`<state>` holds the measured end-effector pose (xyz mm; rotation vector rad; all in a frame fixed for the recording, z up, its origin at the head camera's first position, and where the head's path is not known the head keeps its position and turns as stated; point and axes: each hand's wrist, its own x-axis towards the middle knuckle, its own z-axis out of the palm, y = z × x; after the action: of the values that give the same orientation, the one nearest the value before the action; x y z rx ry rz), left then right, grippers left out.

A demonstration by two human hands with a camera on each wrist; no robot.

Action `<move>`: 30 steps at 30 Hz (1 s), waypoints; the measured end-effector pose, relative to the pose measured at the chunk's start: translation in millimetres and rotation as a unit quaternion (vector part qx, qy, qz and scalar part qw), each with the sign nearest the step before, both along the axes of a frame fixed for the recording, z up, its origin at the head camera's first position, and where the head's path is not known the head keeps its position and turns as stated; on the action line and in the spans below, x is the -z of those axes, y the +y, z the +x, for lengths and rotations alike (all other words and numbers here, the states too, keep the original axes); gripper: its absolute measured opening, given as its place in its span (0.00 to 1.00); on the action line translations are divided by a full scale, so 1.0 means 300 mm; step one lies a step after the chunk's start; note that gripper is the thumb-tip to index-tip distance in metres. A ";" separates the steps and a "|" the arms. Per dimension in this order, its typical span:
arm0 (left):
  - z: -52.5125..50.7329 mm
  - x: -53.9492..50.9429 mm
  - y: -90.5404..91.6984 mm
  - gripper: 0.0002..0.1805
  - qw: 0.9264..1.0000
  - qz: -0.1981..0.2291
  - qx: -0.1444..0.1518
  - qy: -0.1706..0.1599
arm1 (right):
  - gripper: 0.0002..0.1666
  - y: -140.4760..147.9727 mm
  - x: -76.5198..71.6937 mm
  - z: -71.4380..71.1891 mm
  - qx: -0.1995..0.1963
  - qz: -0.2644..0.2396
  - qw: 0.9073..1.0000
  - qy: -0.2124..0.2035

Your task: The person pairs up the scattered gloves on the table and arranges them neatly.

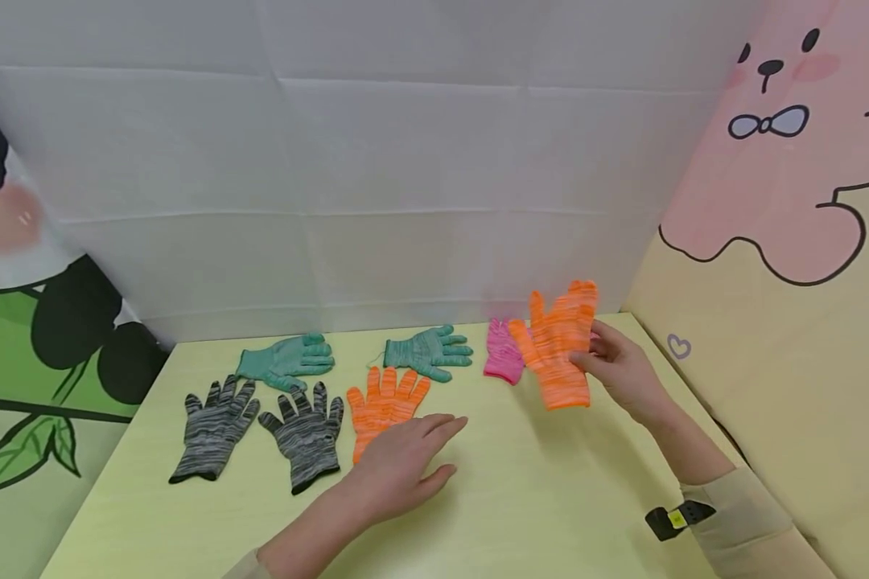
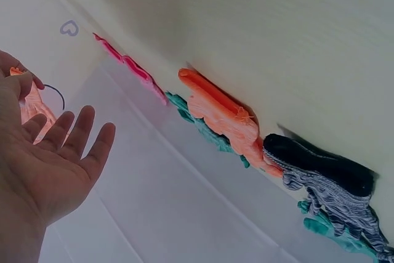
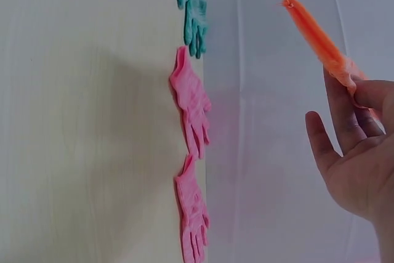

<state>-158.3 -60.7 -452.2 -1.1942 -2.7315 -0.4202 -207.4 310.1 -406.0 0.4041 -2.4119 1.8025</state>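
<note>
My right hand point(image 1: 626, 374) pinches an orange glove point(image 1: 561, 346) by its side edge, holding it above the table with its fingers upward. In the right wrist view this orange glove point(image 3: 317, 38) appears edge-on between thumb and fingers of the hand point(image 3: 363, 164). My left hand point(image 1: 401, 466) hovers with fingers extended and holds nothing; it partly covers a second orange glove point(image 1: 384, 402) lying on the table. In the left wrist view the left hand point(image 2: 55, 164) shows its palm, fingers spread. A pink glove point(image 1: 503, 354) lies partly behind the raised orange one.
Two grey-black gloves point(image 1: 217, 430) lie at the left of the table point(image 1: 521, 515). Two green gloves, one at the back left point(image 1: 286, 360) and one at the middle point(image 1: 430, 351), lie near the white backdrop point(image 1: 405, 161). Two pink gloves point(image 3: 194, 106) show in the right wrist view.
</note>
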 end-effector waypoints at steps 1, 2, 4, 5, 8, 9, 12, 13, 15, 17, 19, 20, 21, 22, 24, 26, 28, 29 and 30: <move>0.003 0.000 -0.010 0.35 1.000 0.002 -0.004 -0.003 | 0.36 -0.009 0.000 -0.001 -0.001 -0.005 1.000 0.001; 0.006 0.000 -0.019 0.36 1.000 0.003 -0.008 -0.006 | 0.37 -0.019 0.001 -0.001 -0.003 -0.012 1.000 0.001; 0.012 0.000 -0.037 0.37 1.000 0.002 -0.015 -0.010 | 0.38 -0.037 0.001 -0.002 -0.011 -0.028 1.000 0.003; 0.015 0.001 -0.046 0.37 1.000 0.000 -0.018 -0.011 | 0.38 -0.046 0.001 -0.002 -0.016 -0.037 0.999 0.005; 0.022 0.003 -0.071 0.38 1.000 -0.005 -0.027 -0.012 | 0.39 -0.073 -0.001 0.001 -0.032 -0.061 0.998 0.010; 0.024 0.005 -0.078 0.38 1.000 -0.005 -0.029 -0.011 | 0.40 -0.083 -0.002 0.002 -0.038 -0.068 0.997 0.011; 0.030 0.009 -0.100 0.38 0.999 -0.004 -0.034 -0.011 | 0.40 -0.112 -0.003 0.007 -0.050 -0.091 0.995 0.012; 0.031 0.010 -0.106 0.38 0.999 -0.003 -0.035 -0.011 | 0.41 -0.122 -0.003 0.008 -0.054 -0.099 0.994 0.010; 0.033 0.012 -0.118 0.39 0.999 0.000 -0.038 -0.010 | 0.42 -0.141 -0.002 0.009 -0.061 -0.113 0.992 0.008; 0.035 0.015 -0.130 0.40 0.999 0.001 -0.038 -0.002 | 0.43 -0.161 0.004 0.012 -0.067 -0.123 0.990 0.008; 0.037 0.018 -0.142 0.40 0.999 0.005 -0.039 0.009 | 0.42 -0.179 0.011 0.013 -0.072 -0.125 0.990 0.007; 0.038 0.019 -0.148 0.40 0.999 0.007 -0.040 0.015 | 0.42 -0.188 0.014 0.014 -0.074 -0.126 0.989 0.006; 0.039 0.021 -0.153 0.40 0.999 0.010 -0.040 0.021 | 0.41 -0.198 0.017 0.013 -0.078 -0.127 0.989 0.004; 0.040 0.021 -0.158 0.40 0.999 0.013 -0.040 0.027 | 0.41 -0.206 0.021 0.014 -0.079 -0.127 0.989 0.002; 0.042 0.022 -0.168 0.40 0.998 0.016 -0.042 0.036 | 0.41 -0.221 0.026 0.015 -0.081 -0.125 0.989 -0.007; 0.043 0.023 -0.177 0.40 0.998 0.016 -0.044 0.042 | 0.41 -0.233 0.029 0.016 -0.082 -0.128 0.988 -0.014; 0.045 0.023 -0.187 0.40 0.998 0.012 -0.045 0.045 | 0.42 -0.242 0.032 0.017 -0.082 -0.127 0.988 -0.018; 0.047 0.024 -0.191 0.40 0.998 0.011 -0.046 0.044 | 0.42 -0.246 0.032 0.018 -0.080 -0.126 0.989 -0.020; 0.049 0.023 -0.196 0.40 0.998 0.010 -0.047 0.042 | 0.42 -0.249 0.032 0.020 -0.079 -0.125 0.989 -0.020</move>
<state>-143.5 -119.5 -459.2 -1.0483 -2.6918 -0.3777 -201.4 235.3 -415.5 0.5490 -2.1937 2.1670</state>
